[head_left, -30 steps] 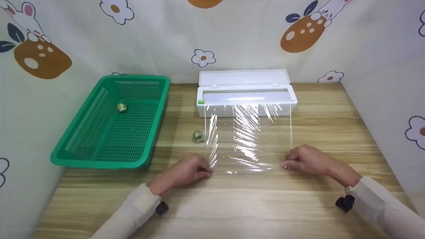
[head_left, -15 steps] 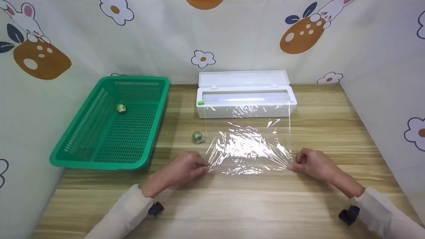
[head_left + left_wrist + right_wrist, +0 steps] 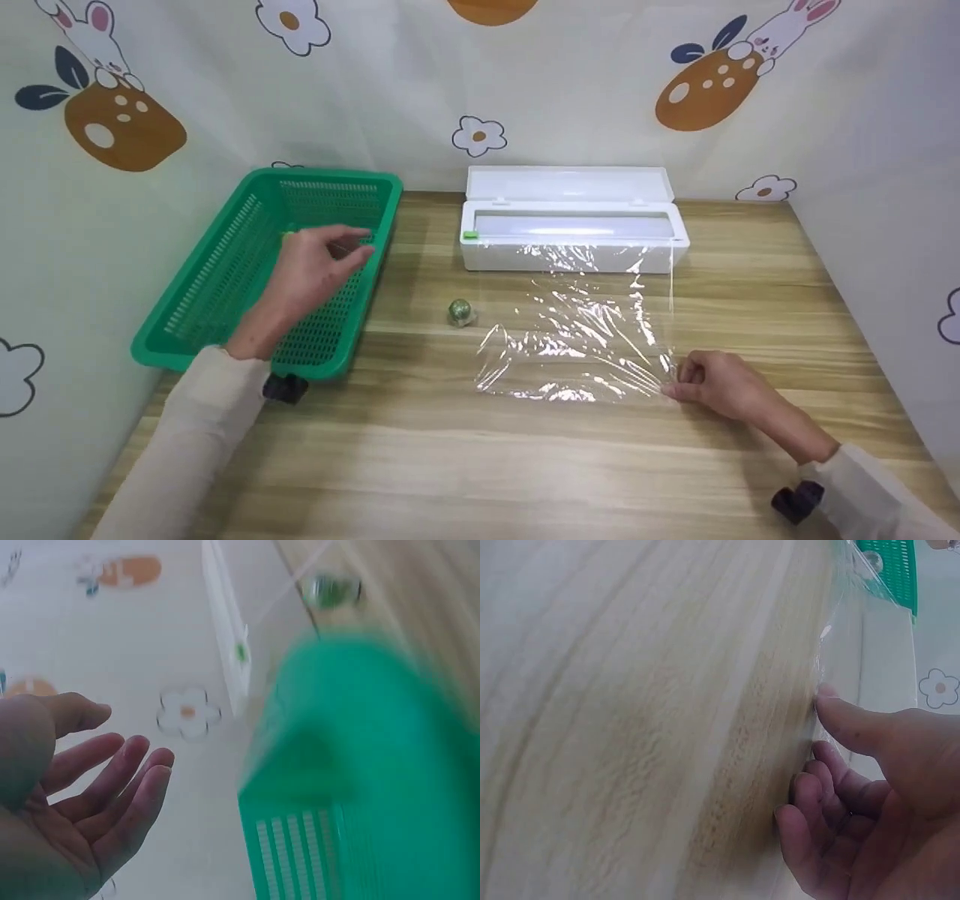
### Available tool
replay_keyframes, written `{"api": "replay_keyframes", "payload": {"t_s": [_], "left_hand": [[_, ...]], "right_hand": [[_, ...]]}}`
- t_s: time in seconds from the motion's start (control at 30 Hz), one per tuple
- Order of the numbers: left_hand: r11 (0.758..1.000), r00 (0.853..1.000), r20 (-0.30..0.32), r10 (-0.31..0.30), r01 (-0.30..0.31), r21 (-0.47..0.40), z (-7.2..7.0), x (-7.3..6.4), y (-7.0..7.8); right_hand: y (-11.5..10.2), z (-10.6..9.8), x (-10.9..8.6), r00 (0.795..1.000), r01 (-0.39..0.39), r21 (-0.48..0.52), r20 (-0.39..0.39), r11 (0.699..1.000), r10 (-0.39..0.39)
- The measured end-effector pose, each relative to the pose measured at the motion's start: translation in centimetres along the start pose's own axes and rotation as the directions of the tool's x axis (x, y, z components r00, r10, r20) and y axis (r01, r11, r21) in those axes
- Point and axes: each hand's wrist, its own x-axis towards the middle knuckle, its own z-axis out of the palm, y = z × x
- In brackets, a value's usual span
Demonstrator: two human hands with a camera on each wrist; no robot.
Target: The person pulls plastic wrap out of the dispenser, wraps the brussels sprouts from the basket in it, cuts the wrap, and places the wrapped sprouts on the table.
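Note:
My left hand (image 3: 304, 274) hovers over the green plastic basket (image 3: 367, 307), its fingers apart and nothing between them. In the left wrist view the same hand (image 3: 112, 802) shows loosely bent fingers, with the blurred basket rim (image 3: 397, 720) to its right. My right hand (image 3: 724, 384) pinches the near right corner of a sheet of cling film (image 3: 581, 330). That sheet runs out from a white cling film dispenser (image 3: 484, 259) with its lid up. Left of the sheet lies a small green ball (image 3: 460, 310), apparently in clear wrap. In the right wrist view, thumb and forefinger meet at the film edge (image 3: 838, 637).
A patterned curtain (image 3: 390, 90) stands behind and on both sides of the wooden table (image 3: 525, 472). On the dispenser's front left edge sits a green slider (image 3: 470, 235). Most of the basket's inside is hidden behind my left hand.
My left hand has let go of the film's left corner and moved up and left over the basket. That corner now lies loose, while my right hand keeps its pinch.

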Motion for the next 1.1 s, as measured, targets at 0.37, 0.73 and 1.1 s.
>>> {"api": "replay_keyframes", "payload": {"t_s": [0.37,0.73,1.1], "left_hand": [[0.98,0.977,-0.083,-0.196,0.195,-0.031,-2.9,6.4,-6.5],[0.882,0.878,-0.09,-0.47,0.472,-0.004,-1.3,8.3,-12.4],[0.824,0.824,0.046,-0.565,0.566,-0.011,0.4,9.0,-15.3]], "right_hand": [[0.4,-0.4,0.2,0.998,0.01,0.082,0.063,0.997,-0.015],[0.6,-0.5,1.0,0.993,0.033,0.08,0.107,0.996,-0.041],[0.5,-0.7,0.9,0.995,0.023,0.083,0.095,0.996,-0.031]]}}
